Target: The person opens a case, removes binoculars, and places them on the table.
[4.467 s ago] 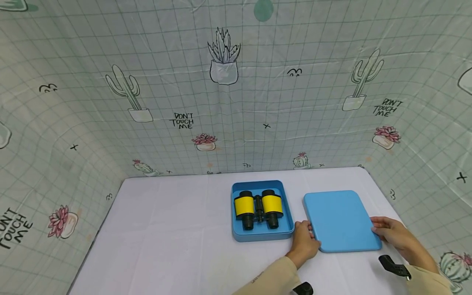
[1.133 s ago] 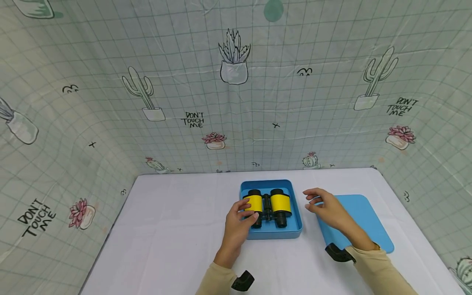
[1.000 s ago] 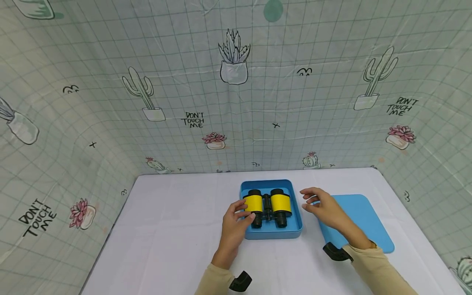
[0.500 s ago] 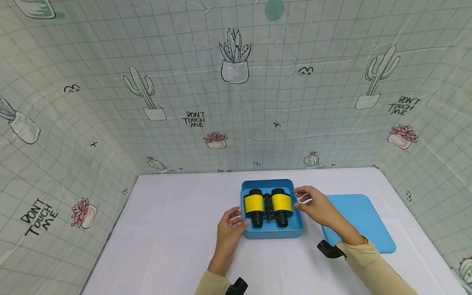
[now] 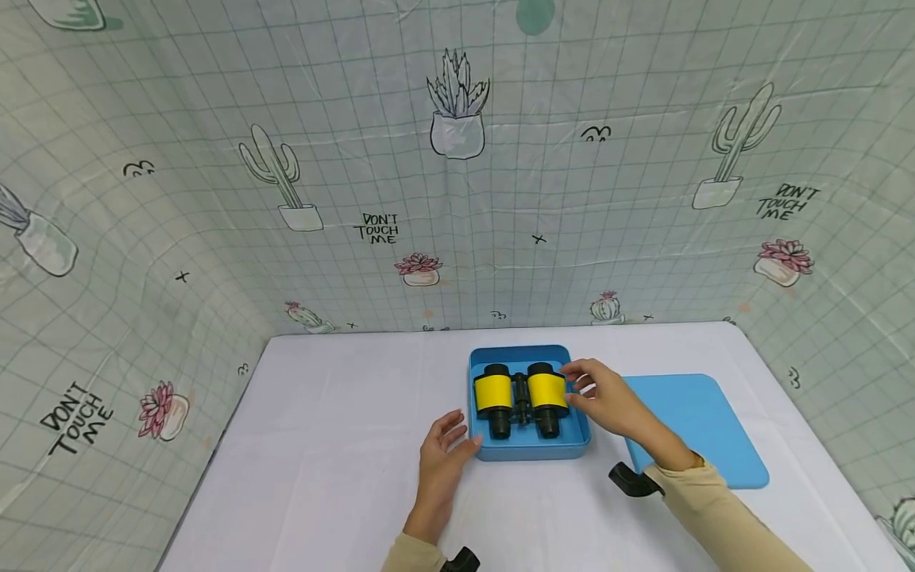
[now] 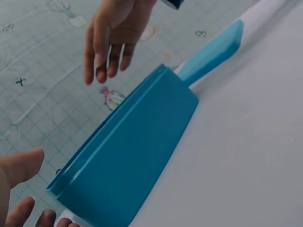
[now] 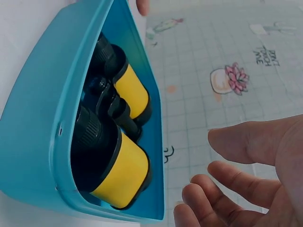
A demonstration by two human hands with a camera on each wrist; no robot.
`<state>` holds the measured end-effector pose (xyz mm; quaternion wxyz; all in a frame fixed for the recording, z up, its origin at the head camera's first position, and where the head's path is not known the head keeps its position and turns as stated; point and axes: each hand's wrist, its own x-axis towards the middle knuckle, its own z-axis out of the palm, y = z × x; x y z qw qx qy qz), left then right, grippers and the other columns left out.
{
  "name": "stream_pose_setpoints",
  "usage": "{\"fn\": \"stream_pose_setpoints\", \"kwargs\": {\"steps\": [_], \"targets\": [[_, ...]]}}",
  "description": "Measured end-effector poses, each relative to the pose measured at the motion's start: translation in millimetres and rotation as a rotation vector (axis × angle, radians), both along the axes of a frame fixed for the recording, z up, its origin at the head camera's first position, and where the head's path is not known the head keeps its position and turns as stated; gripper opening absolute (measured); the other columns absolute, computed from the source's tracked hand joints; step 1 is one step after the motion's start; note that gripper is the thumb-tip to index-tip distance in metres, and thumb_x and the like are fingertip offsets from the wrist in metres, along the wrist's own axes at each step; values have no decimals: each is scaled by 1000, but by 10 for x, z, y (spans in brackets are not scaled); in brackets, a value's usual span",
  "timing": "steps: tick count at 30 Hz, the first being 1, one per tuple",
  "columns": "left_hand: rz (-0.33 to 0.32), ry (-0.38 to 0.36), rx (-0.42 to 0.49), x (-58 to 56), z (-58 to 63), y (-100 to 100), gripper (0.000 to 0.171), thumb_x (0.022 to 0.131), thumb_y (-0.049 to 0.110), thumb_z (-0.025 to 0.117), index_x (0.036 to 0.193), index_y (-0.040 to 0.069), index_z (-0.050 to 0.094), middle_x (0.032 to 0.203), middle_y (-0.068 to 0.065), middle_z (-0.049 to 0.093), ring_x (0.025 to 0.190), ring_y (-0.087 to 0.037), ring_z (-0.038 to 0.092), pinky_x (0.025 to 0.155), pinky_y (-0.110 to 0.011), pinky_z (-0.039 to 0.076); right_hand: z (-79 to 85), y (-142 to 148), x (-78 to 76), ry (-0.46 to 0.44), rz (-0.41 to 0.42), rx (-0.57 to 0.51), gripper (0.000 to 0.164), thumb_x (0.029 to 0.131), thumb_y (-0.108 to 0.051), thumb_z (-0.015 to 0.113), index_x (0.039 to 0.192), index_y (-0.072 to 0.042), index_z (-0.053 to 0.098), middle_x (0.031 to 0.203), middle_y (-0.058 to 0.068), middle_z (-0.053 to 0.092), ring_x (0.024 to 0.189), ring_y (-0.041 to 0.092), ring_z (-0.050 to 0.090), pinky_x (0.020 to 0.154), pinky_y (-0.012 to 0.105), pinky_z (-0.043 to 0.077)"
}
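Yellow and black binoculars (image 5: 520, 399) lie inside an open blue box (image 5: 530, 454) on the white table. In the head view my right hand (image 5: 608, 397) hovers at the box's right side, its fingertips overlapping the edge of the right yellow barrel. The right wrist view shows those fingers (image 7: 208, 194) apart from the binoculars (image 7: 125, 175), with nothing between them. My left hand (image 5: 440, 465) is at the box's left front corner, fingers relaxed and thumb near the rim. From the left wrist, the box wall (image 6: 128, 146) stands beside the left thumb (image 6: 23, 165).
A flat blue lid (image 5: 704, 429) lies on the table right of the box, partly under my right forearm in the head view. The white table (image 5: 343, 445) meets a patterned cloth backdrop (image 5: 500, 199) behind and at both sides.
Earlier both hands held the lid at the right. Since then my left hand has gone from over the binoculars to the box's left corner, and my right hand has moved left toward the binoculars.
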<state>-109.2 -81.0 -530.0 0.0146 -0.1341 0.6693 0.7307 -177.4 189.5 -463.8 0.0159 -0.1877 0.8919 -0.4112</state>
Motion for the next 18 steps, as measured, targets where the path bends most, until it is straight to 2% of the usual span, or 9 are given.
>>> {"fn": "stream_pose_setpoints", "kwargs": {"steps": [4, 11, 18], "targets": [[-14, 4, 8, 17, -31, 35, 64, 91, 0, 77, 149, -4, 49, 147, -25, 55, 133, -39, 55, 106, -37, 55, -9, -20, -17, -7, 9, 7, 37, 97, 1, 71, 131, 11, 61, 119, 24, 64, 103, 37, 64, 88, 51, 58], [-12, 27, 20, 41, -63, 106, 66, 89, -4, 80, 147, -6, 50, 147, -27, 56, 136, -43, 54, 115, -52, 47, -2, -75, -61, 18, 44, 52, 39, 95, 0, 74, 131, 10, 62, 119, 23, 63, 102, 36, 64, 88, 51, 57], [-6, 17, -10, 33, -123, 145, 67, 89, -4, 80, 148, -7, 49, 149, -29, 54, 138, -44, 53, 116, -54, 45, -11, -132, -101, 0, 78, 96, 43, 96, -1, 75, 135, 8, 59, 124, 23, 61, 105, 36, 62, 89, 52, 57]]}}
